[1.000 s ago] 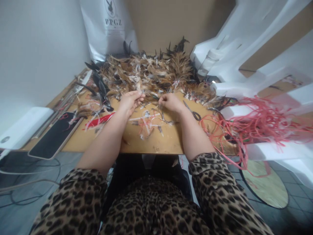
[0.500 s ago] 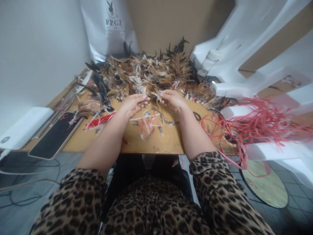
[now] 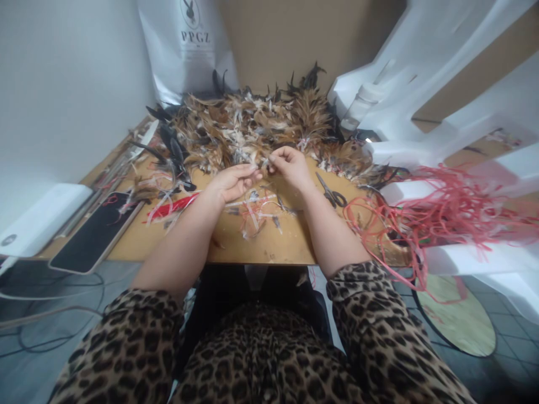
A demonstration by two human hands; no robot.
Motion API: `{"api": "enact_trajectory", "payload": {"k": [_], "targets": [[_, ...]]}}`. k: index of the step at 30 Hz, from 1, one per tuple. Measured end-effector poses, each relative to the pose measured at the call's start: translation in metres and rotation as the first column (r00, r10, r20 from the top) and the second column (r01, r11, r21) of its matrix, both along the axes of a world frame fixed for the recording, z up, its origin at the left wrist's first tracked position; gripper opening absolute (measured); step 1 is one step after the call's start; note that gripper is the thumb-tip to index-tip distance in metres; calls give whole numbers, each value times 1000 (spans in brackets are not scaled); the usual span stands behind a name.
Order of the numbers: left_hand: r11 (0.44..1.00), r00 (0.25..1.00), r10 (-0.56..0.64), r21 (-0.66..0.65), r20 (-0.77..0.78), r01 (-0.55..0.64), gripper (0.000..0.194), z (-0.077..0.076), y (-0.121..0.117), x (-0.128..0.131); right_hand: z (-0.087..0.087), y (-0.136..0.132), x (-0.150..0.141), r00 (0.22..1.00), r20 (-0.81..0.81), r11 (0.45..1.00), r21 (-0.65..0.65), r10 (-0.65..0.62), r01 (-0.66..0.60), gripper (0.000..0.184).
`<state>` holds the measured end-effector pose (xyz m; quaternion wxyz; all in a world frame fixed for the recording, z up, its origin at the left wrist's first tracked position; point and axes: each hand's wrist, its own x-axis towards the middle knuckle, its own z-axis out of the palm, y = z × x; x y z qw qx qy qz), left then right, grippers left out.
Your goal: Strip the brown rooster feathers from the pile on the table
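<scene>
Head view: we have our two hands nearly meeting over the middle of the desk [image 3: 282, 247], at the front fringe of the feather pile [image 3: 252, 126], which spreads along the desk's back edge. Left hand [image 3: 240, 182]: thumb and fingers drawn together, fingers curled; can't tell if anything sits in them. Right hand [image 3: 290, 167]: thumb and forefinger pinching a small feather bit [image 3: 264, 164], too blurred for detail. Nearer us, ribbon scraps [image 3: 255, 214] lie between our forearms. Scissors [image 3: 332, 192] rest just right of our right wrist. Left of our left hand, a red strip [image 3: 172, 207] and dark feathers [image 3: 170, 143]; a phone [image 3: 95, 233] at the front left corner, overhanging the front edge, beside a white box [image 3: 42, 219]. Red strings [image 3: 455, 213] tangle over the desk's right edge. Silver bag [image 3: 189, 62] stands behind the back left part.
</scene>
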<state>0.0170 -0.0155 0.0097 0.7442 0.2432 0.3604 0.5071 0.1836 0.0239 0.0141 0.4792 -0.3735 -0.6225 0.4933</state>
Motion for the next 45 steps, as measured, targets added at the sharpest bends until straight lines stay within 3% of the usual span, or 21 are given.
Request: {"api": "enact_trajectory", "payload": {"k": [4, 8, 12, 18, 24, 28, 31, 40, 42, 45], "targets": [[999, 998, 44, -2, 43, -44, 10, -2, 3, 1, 2, -3, -4, 998, 58, 998, 63, 0, -3, 25], [990, 990, 139, 24, -20, -138, 9, -4, 5, 1, 2, -5, -2, 998, 38, 997, 47, 53, -55, 28], [971, 966, 205, 161, -160, -179, 9, 0, 1, 1, 1, -3, 4, 994, 12, 992, -68, 106, -105, 39], [926, 903, 247, 361, -351, -113, 20, 2, -1, 0, 3, -1, 13, 979, 128, 976, -170, 160, -137, 47], [882, 828, 303, 467, -472, -57, 23, 4, -3, 4, 3, -4, 10, 948, 23, 890, -352, 318, -290, 38], [855, 805, 341, 515, -486, -51, 21, 6, -5, 6, 2, -8, 1, 930, -120, 808, -466, 348, -362, 32], [836, 778, 392, 543, -491, -79, 19, 4, -3, 5, 2, -10, -3, 931, -156, 778, -512, 331, -363, 29], [827, 761, 446, 541, -471, -150, 16, 3, -1, 6, -3, -13, -12, 937, -250, 776, -529, 243, -342, 32], [836, 794, 446, 509, -413, -205, 17, 3, 0, 7, -2, -14, -14, 933, -293, 800, -497, 210, -337, 31], [875, 870, 404, 396, -284, -278, 15, 4, 0, 7, -2, -13, -16, 939, -325, 882, -403, 111, -244, 30]]}}
